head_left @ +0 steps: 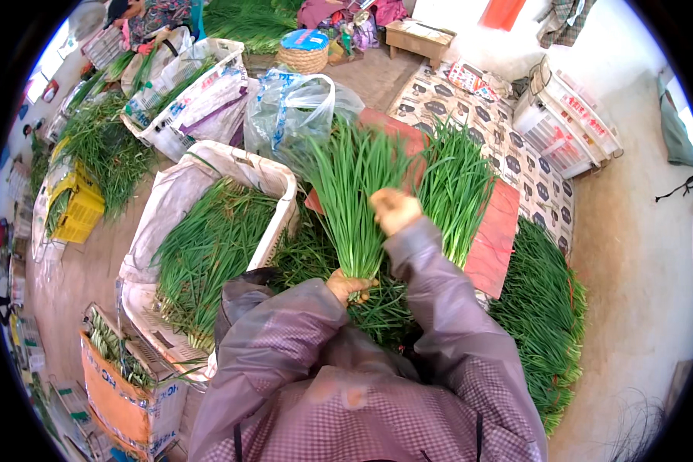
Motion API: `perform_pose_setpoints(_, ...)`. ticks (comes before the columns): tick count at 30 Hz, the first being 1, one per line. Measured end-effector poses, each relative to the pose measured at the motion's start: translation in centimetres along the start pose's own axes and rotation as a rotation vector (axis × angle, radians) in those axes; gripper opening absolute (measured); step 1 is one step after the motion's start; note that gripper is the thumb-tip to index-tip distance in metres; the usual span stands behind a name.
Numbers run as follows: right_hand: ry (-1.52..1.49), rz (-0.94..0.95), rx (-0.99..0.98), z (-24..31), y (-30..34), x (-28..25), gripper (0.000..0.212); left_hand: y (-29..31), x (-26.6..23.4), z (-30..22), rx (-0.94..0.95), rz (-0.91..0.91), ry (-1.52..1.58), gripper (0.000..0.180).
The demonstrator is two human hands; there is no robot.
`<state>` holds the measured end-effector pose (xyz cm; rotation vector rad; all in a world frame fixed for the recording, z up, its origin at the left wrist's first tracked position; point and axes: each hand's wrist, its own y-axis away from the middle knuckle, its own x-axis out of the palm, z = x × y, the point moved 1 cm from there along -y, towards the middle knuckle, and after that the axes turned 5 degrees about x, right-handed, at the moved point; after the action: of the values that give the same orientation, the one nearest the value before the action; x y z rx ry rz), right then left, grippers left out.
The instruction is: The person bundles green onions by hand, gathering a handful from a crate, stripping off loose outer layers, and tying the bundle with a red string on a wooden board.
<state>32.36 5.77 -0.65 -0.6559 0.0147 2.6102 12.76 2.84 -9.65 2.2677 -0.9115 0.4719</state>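
Note:
My left hand (350,286) is closed around the pale stem ends of a bunch of green chives (354,200), whose leaves fan upward and blur at the tips. Beside the bunch's right edge is my right hand (396,211), slightly blurred, its fingers curled in; whatever they hold cannot be made out. A second chive bunch (456,192) lies just right of that hand on a reddish board (494,240). Loose green leaves (308,258) spread below and left of the held bunch, near my lap.
At left stands a white crate (285,204) of loose greens, with a cardboard box (115,393) nearer me. A large chive pile (543,323) lies at right. Farther off are a clear plastic bag (289,115), stacked white crates (566,123), a wooden stool (420,37) and another person (158,19).

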Motion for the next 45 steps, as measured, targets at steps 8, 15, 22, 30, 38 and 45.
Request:
perform_pose_setpoints(8, -1.158, 0.897, -0.039, 3.5, 9.3, -7.7, 0.028, 0.6, 1.2, -3.3, 0.208, -0.144, -0.132, 0.022)
perform_pose_setpoints(15, 0.055, 0.825, 0.322, 4.5, 14.6, -3.3, 0.034, 2.1, 3.2, -4.9, 0.334, -0.179, -0.206, 0.024)
perform_pose_setpoints(22, 0.833, -0.17, -0.551, 15.9, 5.2, -4.5, 0.057, 4.8, 4.1, -5.1, 0.386, -0.024, -0.214, 0.021)
perform_pose_setpoints(30, 0.986, -0.148, -0.631, 15.8, 0.5, -3.6, 0.018, 7.0, 3.1, -5.0, 0.405, 0.059, -0.216, 0.019)
perform_pose_setpoints(38, -0.398, -0.33, -0.541, 21.5, 1.1, -11.9, 0.018, 8.2, 0.2, -4.9, 0.434, 0.139, -0.087, 0.023)
perform_pose_setpoints(45, 1.016, 0.102, -0.634, 22.9, 6.7, -4.9, 0.077, 8.4, 1.0, -4.5, 0.388, 0.151, -0.088, 0.028)
